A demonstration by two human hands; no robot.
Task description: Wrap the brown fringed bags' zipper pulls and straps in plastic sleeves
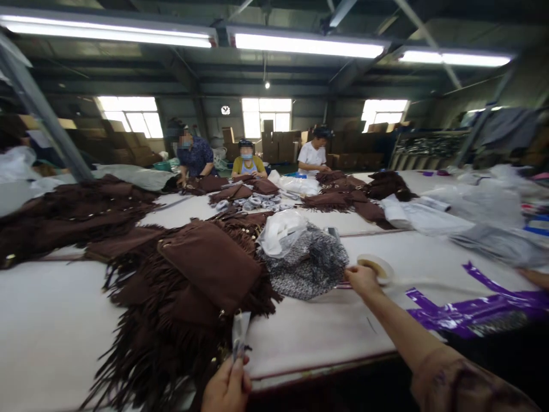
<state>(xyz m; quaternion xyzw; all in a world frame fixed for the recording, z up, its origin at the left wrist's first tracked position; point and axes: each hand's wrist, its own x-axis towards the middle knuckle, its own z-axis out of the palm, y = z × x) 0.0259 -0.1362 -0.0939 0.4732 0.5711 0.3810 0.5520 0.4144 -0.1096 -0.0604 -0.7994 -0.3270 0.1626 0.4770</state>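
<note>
My left hand [227,386] is at the front edge of the table, its thumb and fingers pinched on a small clear plastic strip [240,335] that stands up from them. Just behind it lies a pile of dark brown fringed bags [210,263] with gold-coloured metal fittings. Reaching across the table, my right hand [362,279] has its fingers closed beside a black-and-white speckled fabric bundle [300,266]; whatever they grip is too small to make out. Close behind that hand lies a roll of tape [377,269]. White plastic [281,232] rests on the speckled bundle.
Purple plastic packaging [476,309] lies at the right front. More brown bags [77,212] are heaped at the left. Clear plastic bags [476,200] cover the back right. Several people sit or stand across the table, one in a white shirt [312,157]. A slanted metal post [51,114] rises at the left.
</note>
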